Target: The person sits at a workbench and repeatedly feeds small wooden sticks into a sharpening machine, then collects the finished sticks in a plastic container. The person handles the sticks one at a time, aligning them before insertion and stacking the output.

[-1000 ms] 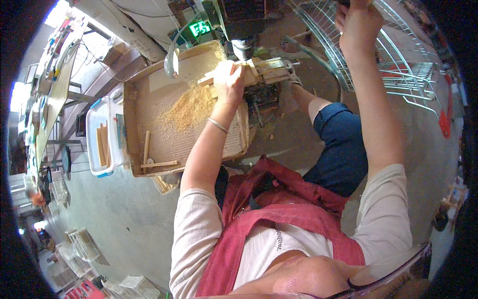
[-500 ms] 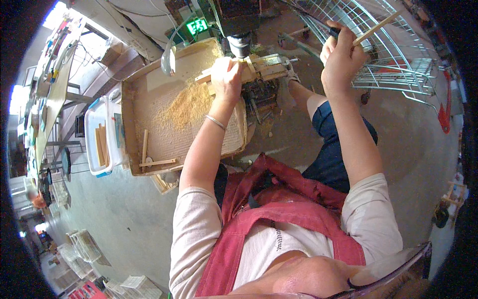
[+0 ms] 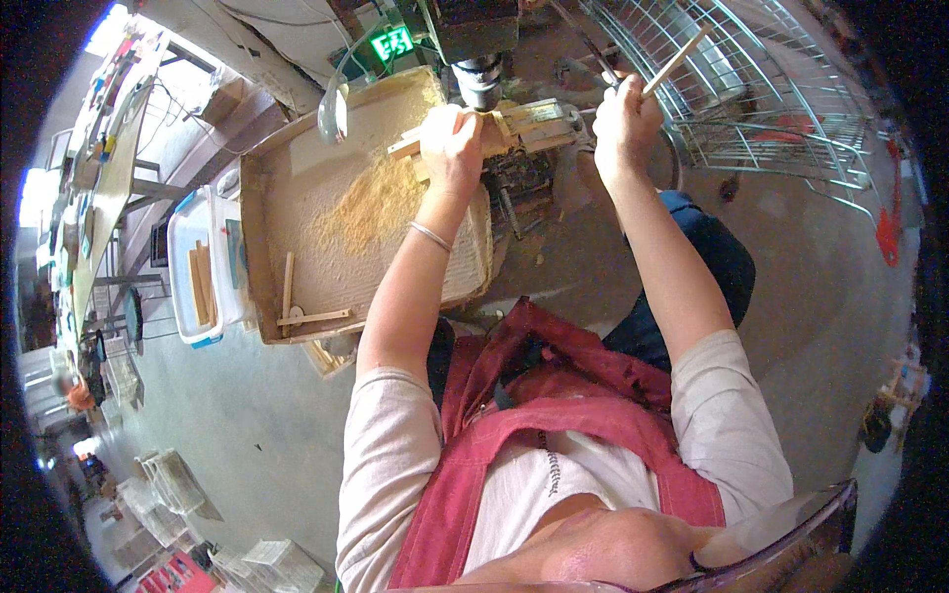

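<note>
Right hand (image 3: 627,127) closed round a thin stick (image 3: 678,61), slanting forward-right — away from the wood pieces (image 3: 549,135); left hand (image 3: 452,146), nearer, rests there — its grip I can't tell.

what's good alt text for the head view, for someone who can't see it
A person's left hand touches pale wood at a dark machine; the right hand holds a thin wooden stick. To the left, sawdust lies in a shallow tray.

Woodworking workshop, evidently: dark spindle machine (image 3: 476,79); sawdust (image 3: 368,212) heaped in shallow tray (image 3: 282,188); wooden strips (image 3: 201,282) in plastic bin (image 3: 180,267); hard grey floor (image 3: 257,435).
</note>
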{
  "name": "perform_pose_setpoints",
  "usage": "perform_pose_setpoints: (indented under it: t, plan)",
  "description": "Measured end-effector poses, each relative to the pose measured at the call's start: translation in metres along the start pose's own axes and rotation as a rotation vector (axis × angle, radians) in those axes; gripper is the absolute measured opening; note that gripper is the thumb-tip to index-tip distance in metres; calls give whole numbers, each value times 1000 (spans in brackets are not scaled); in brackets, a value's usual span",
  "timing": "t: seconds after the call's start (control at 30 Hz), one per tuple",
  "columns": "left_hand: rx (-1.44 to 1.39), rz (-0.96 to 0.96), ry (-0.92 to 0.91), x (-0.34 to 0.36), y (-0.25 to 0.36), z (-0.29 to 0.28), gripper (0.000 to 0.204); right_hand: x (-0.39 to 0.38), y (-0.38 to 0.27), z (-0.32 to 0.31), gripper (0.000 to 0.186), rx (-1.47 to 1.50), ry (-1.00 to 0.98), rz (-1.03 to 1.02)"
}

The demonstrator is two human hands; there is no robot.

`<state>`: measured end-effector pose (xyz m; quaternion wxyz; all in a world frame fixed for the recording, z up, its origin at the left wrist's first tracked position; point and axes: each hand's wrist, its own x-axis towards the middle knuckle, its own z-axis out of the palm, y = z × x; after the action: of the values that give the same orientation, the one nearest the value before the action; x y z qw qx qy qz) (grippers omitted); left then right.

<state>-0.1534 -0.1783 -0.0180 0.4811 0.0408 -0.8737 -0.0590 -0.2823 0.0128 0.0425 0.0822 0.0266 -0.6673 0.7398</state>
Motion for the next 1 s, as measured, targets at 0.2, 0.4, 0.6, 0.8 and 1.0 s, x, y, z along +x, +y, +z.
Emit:
perform_pose_setpoints:
  t: [0.2, 0.4, 0.6, 0.8, 1.0]
  plan:
    - [29, -6, -41, 0, 3, -5, 11, 11, 18, 18, 38, -39, -6, 59]
    - [27, -17, -45, -2, 3, -5, 11, 25, 32, 42, 36, -188, 43, 92]
    - [-2, -33, 2, -1, 4, -3, 14, 56, 49, 68, 44, -246, -49, 158]
    - [-10, -11, 15, 0, 3, -5, 15, 55, 40, 59, 44, -192, -136, 169]
    - [-30, -10, 37, -2, 2, -6, 14, -9, -45, -20, 29, 166, -207, 201]
